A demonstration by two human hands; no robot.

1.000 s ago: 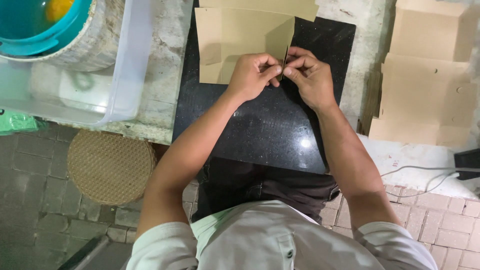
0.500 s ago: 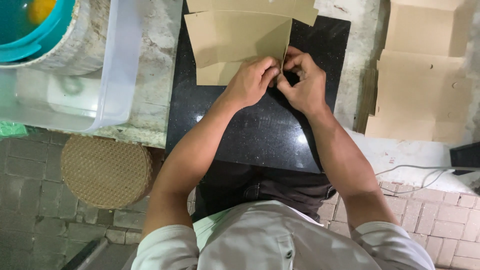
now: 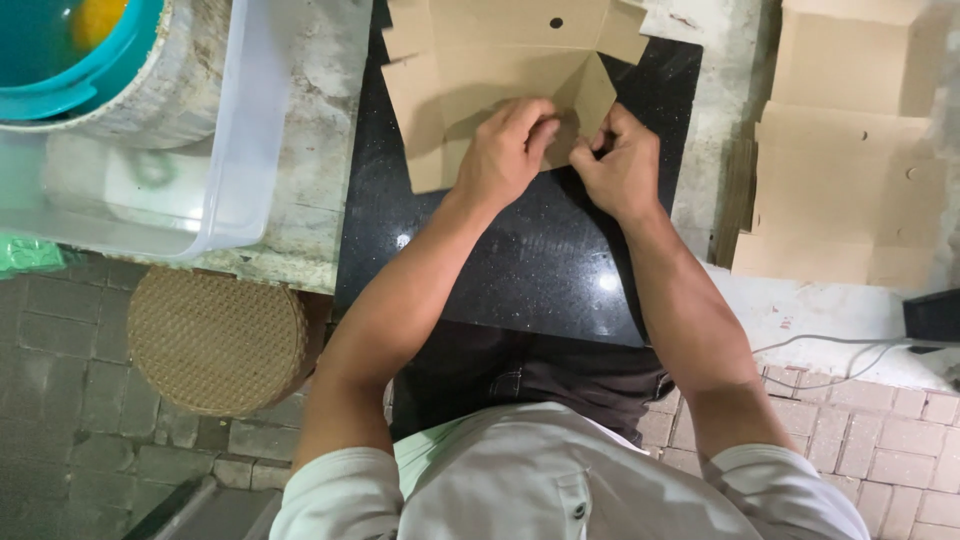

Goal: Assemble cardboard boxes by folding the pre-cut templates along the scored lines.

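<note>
Apparently both hands, left hand (image 3: 505, 150) and right hand (image 3: 618, 165), pinch the empty cardboard box (image 3: 480, 75).

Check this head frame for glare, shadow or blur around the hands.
Head view: two small glare spots on the polished black stone slab; soft shadow inside the folded brown cardboard box blank above the left hand and right hand; hands fairly sharp; teal plastic basin cropped at the corner.
</note>
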